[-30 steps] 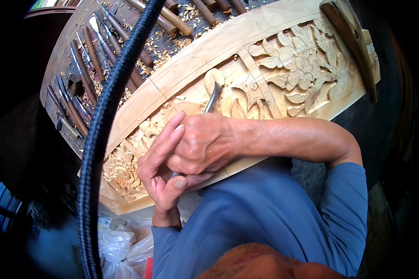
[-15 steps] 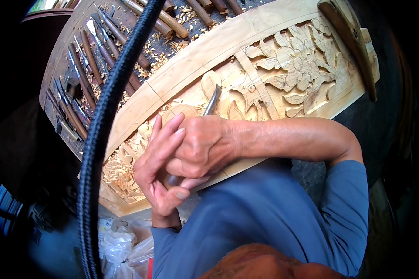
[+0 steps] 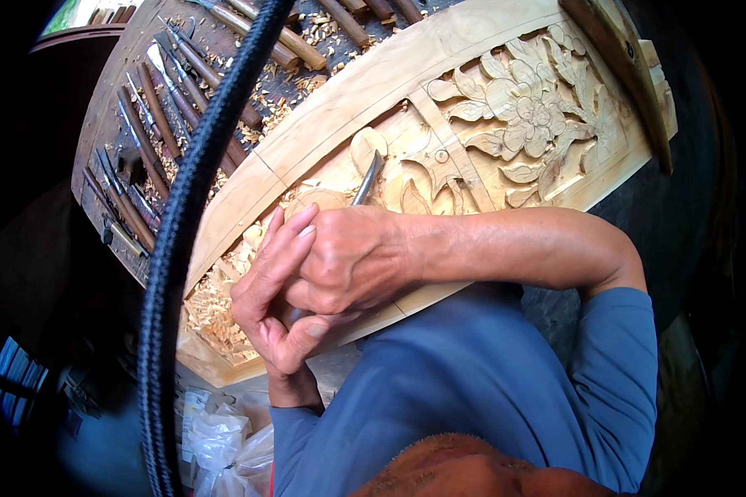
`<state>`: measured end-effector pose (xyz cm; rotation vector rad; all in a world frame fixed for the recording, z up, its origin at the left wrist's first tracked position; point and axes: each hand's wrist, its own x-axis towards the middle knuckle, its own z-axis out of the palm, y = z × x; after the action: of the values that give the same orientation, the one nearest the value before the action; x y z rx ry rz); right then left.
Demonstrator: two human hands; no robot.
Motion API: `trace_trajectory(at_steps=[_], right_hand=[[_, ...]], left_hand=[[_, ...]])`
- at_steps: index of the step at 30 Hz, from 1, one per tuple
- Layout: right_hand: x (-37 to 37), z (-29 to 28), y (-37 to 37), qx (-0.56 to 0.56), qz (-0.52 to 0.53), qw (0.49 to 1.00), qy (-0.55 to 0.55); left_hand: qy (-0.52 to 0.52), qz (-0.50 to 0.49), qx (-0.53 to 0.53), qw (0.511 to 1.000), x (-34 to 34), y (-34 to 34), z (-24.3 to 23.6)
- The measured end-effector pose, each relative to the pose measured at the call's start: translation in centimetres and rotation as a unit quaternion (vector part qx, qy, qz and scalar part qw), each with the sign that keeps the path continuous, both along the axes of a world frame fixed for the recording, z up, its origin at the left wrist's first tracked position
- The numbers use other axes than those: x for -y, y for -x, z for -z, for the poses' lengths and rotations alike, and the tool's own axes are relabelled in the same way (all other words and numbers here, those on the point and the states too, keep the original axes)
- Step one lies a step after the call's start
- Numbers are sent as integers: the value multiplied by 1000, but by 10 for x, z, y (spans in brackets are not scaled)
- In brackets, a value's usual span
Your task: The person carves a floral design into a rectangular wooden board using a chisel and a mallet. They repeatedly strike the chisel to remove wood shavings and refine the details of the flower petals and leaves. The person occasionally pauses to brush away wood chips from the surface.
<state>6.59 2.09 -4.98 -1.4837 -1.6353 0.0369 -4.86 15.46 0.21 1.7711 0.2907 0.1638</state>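
A carving chisel (image 3: 368, 180) with a narrow steel blade slants over the pale carved wooden board (image 3: 282, 157). Its tip lies at the edge of a rounded raised shape in the relief. My right hand (image 3: 344, 257) is closed in a fist around the tool, with the forearm coming across from the right. My left hand (image 3: 275, 286) wraps against the right fist at the handle's butt end, its fingers over the knuckles and its thumb below. Most of the handle is hidden between the two hands. A carved flower with leaves (image 3: 532, 120) stands out on the board's right part.
Many chisels and gouges with wooden handles (image 3: 145, 137) lie on the dark bench (image 3: 99, 116) beyond the board. Loose shavings (image 3: 215, 311) cover its left end. A curved wooden bar (image 3: 630, 70) crosses the right end. A black braided cable (image 3: 192, 182) hangs in front. Plastic bags (image 3: 224, 439) sit lower left.
The whole scene has shifted slightly left in view. Both hands and the chisel have moved a little to the left, and the grip stays the same.
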Motion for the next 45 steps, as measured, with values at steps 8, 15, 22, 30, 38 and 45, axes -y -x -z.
trace_trajectory(at_steps=[8, 15, 22, 30, 38, 45], right_hand=[[-3, 6, 0, 6, 35, 999, -17], [10, -14, 2, -70, -93, 993, -8], [12, -8, 3, -40, -88, 995, -36], [7, -6, 1, -28, -56, 998, -32], [-1, 0, 11, -69, -3, 998, 4], [-1, -2, 2, -46, -12, 999, 5]], left_hand=[[-9, 13, -7, 1000, -7, -8, 1], [15, 49, -9, 999, 14, 24, -20], [60, -15, -21, 998, 31, 25, -25], [-43, 77, 17, 996, 8, 3, -20], [7, 29, -2, 1000, 6, 0, -9], [12, 25, -6, 1000, -4, -2, 0]])
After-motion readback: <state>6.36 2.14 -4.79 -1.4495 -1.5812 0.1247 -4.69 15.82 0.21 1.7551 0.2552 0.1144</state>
